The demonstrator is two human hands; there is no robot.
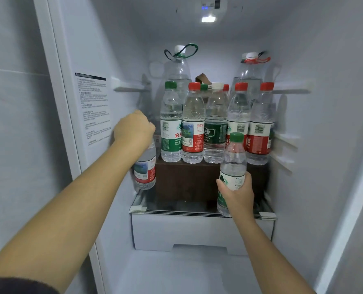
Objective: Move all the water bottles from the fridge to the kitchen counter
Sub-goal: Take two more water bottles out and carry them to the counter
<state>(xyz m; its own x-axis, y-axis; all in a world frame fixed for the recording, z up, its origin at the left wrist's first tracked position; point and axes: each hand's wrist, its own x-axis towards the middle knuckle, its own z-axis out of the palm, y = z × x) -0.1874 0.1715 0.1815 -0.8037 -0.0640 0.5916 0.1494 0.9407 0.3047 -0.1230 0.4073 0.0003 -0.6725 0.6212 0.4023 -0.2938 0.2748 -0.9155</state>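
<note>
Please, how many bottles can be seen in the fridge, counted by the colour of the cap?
Red cap: 5
Green cap: 3, one on the bottle in the right hand
White cap: 3, two on the large jugs at the back
Cap hidden by the left hand: 1
Total: 12 bottles

Single head-worn view, close in, facing straight into the open fridge (pixel 303 145) and tilted slightly down; both forearms enter from the bottom edge. The glass shelf (pixel 176 209) sits mid-frame.
</note>
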